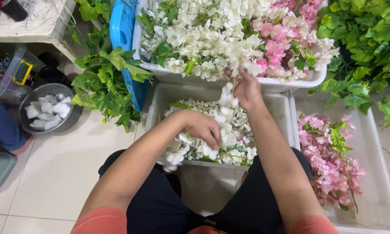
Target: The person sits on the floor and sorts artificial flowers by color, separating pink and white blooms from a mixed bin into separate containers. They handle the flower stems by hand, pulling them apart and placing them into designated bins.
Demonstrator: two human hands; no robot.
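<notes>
My right hand (248, 90) is raised over the middle white bin (286, 112) and pinches the top of a white artificial flower garland (228, 117) that hangs down from it. My left hand (202, 128) is lower, closed around the same garland's blossoms near the bin's front edge. The bin holds more white flower strands with green leaves. My black-clad knees sit just under the bin.
A larger white bin (229, 82) behind holds white and pink flowers. A white tray (379, 173) at right holds pink flower stems (329, 160). Green leafy vines (104, 82) and a blue lid (121, 26) stand left; a metal bowl (52, 108) holds white pieces. Another person's leg (0, 125) shows far left.
</notes>
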